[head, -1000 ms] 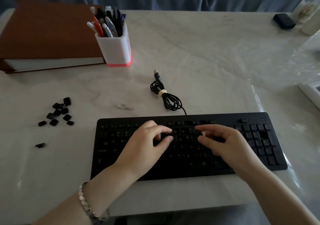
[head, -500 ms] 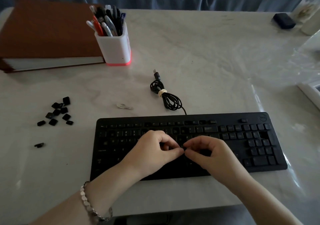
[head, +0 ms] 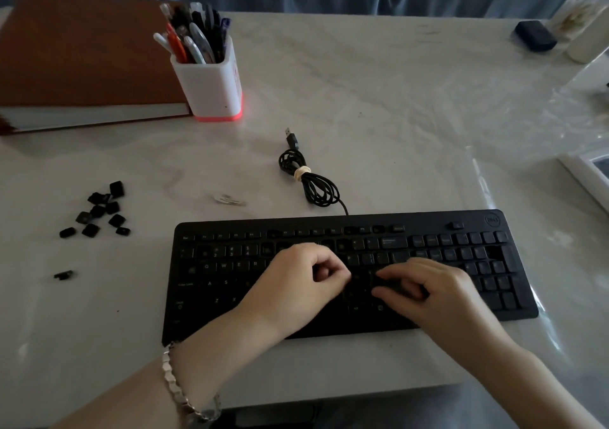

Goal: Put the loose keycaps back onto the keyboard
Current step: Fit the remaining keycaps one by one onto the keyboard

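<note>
With both hands on the keyboard (head: 230, 283), left hand (head: 296, 283) curled, right hand (head: 435, 291) spread, any held keycap hidden, a skewed press could jam it.

Both hands cover the middle keys of the keyboard (head: 230, 283). Whether the left hand (head: 296, 290) pinches a keycap cannot be told. The brown binder (head: 75, 59) is cut off at the left edge.

Right hand (head: 438, 291) has apparently drawn away rightward.
</note>
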`<state>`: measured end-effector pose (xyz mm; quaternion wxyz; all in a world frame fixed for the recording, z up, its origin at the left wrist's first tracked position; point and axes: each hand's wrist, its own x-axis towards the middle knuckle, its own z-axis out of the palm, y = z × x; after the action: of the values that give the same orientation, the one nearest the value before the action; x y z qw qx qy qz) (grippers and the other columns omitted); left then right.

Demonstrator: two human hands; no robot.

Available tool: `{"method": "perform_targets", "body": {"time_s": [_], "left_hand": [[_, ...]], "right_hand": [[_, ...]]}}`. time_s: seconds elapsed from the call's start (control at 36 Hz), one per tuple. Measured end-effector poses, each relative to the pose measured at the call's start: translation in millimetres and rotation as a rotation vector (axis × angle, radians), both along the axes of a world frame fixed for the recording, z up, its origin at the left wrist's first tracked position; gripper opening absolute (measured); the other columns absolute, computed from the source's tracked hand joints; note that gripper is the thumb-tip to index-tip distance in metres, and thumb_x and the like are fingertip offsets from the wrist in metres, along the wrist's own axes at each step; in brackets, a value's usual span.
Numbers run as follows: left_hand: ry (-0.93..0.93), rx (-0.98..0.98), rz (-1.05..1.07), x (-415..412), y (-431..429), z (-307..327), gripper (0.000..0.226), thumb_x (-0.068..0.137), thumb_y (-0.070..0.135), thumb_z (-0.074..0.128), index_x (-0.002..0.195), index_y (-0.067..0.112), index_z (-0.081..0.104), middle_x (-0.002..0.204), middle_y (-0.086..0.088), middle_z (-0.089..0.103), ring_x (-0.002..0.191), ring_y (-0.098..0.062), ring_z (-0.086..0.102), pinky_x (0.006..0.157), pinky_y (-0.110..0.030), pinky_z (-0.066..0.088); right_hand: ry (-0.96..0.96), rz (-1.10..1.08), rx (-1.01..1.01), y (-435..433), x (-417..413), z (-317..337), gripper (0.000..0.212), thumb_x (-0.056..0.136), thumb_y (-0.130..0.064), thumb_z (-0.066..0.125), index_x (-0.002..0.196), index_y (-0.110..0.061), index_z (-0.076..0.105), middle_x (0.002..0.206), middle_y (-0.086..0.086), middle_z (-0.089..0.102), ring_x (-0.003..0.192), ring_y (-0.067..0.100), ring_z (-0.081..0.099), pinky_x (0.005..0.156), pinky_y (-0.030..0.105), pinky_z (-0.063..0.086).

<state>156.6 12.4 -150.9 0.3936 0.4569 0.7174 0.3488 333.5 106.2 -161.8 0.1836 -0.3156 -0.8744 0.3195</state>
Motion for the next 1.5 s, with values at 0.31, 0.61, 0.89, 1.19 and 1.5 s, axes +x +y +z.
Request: {"method": "perform_targets", "body": {"time_s": [0.31, 0.61, 0.89, 1.19, 1.5], "left_hand": [[0.447, 0.187, 0.017, -10, -1, -13, 0.015, 0.084, 0.017, 0.068, 0.099, 0.016, 0.071, 0.073, 0.016, 0.038, 0.068, 0.005, 0.043, 0.055, -0.008, 0.03], [0.423, 0.27, -0.025, -1, 10, -13, 0.021, 0.081, 0.018, 0.073, 0.101, 0.014, 0.072, 0.074, 0.014, 0.037, 0.07, -0.002, 0.041, 0.058, -0.012, 0.031], [0.491, 0.251, -0.063, -10, -3, -28, 0.029, 0.072, 0.015, 0.081, 0.099, 0.011, 0.073, 0.077, 0.007, 0.045, 0.073, -0.014, 0.052, 0.055, -0.024, 0.043], [0.545, 0.282, -0.086, -11, -6, -35, 0.03, 0.072, 0.016, 0.079, 0.1, 0.011, 0.072, 0.076, 0.001, 0.05, 0.069, -0.015, 0.053, 0.057, -0.021, 0.04], [0.641, 0.374, -0.248, -9, -10, -40, 0.034, 0.087, 0.022, 0.047, 0.111, 0.013, 0.069, 0.077, 0.0, 0.047, 0.072, -0.011, 0.041, 0.061, -0.021, 0.035]], "right_hand": [[-0.017, -0.194, 0.002, 36, 15, 0, 0.025, 0.069, -0.007, 0.079, 0.075, -0.026, 0.063, 0.051, -0.005, 0.037, 0.059, 0.007, 0.047, 0.058, 0.006, 0.036], [-0.076, 0.001, 0.017, 29, -5, -5, 0.015, 0.071, -0.02, 0.079, 0.081, -0.025, 0.068, 0.058, -0.013, 0.041, 0.064, 0.011, 0.049, 0.055, 0.026, 0.045], [-0.102, 0.082, 0.001, 20, -17, -21, 0.017, 0.07, -0.032, 0.073, 0.085, -0.028, 0.067, 0.059, -0.015, 0.04, 0.061, 0.005, 0.046, 0.053, 0.023, 0.038], [-0.066, 0.094, -0.018, 16, -17, -26, 0.021, 0.071, -0.037, 0.068, 0.09, -0.029, 0.067, 0.061, -0.021, 0.038, 0.058, -0.004, 0.043, 0.052, 0.016, 0.038], [-0.162, 0.036, -0.053, 15, -18, -17, 0.017, 0.072, -0.032, 0.077, 0.088, -0.029, 0.073, 0.064, -0.016, 0.045, 0.063, 0.004, 0.049, 0.056, 0.023, 0.044]]}}
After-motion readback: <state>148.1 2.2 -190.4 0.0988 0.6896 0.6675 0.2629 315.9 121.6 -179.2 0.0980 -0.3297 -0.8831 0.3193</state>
